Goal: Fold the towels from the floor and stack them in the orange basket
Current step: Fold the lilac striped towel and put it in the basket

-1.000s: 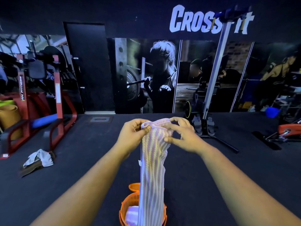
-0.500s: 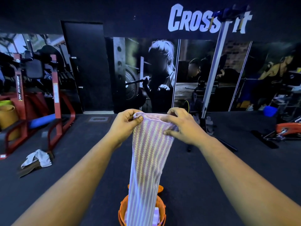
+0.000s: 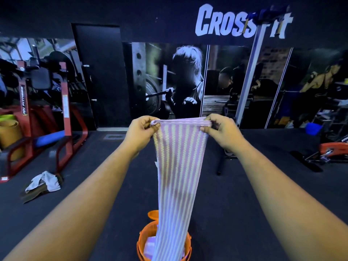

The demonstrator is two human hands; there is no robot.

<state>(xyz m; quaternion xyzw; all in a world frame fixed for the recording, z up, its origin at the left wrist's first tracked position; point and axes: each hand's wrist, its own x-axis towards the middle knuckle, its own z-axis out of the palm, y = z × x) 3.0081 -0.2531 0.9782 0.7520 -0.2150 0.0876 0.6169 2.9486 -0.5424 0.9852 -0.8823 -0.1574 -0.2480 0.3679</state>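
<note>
The striped towel [image 3: 178, 178], lilac and pale yellow, hung lengthwise in front of the person, its top edge pulled straight and level at arm's reach. The left hand [image 3: 140, 131] pinched the top left corner, thumb and curled fingers closed on the hem, and the right hand [image 3: 223, 129] pinched the top right corner the same way, so the cloth was stretched between them. The top edge showed more than one layer, so the towel looked doubled over. Its lower end dropped down into the orange basket [image 3: 143, 240], which stood on the dark floor [image 3: 235, 213] right below, near the person's feet; something pale and folded lay inside the basket, partly hidden behind the hanging cloth. Just behind the basket rim an orange lid [image 3: 153, 214] poked out. Well off to the left a crumpled white and brown heap of cloth [image 3: 44, 183] lay on the floor, beside the foot of a red rack [image 3: 65, 117]. Further back stood a black door [image 3: 101, 76], a wall mural of lifters under white lettering [image 3: 224, 23], and a small blue bucket [image 3: 313, 128] at the far right.
</note>
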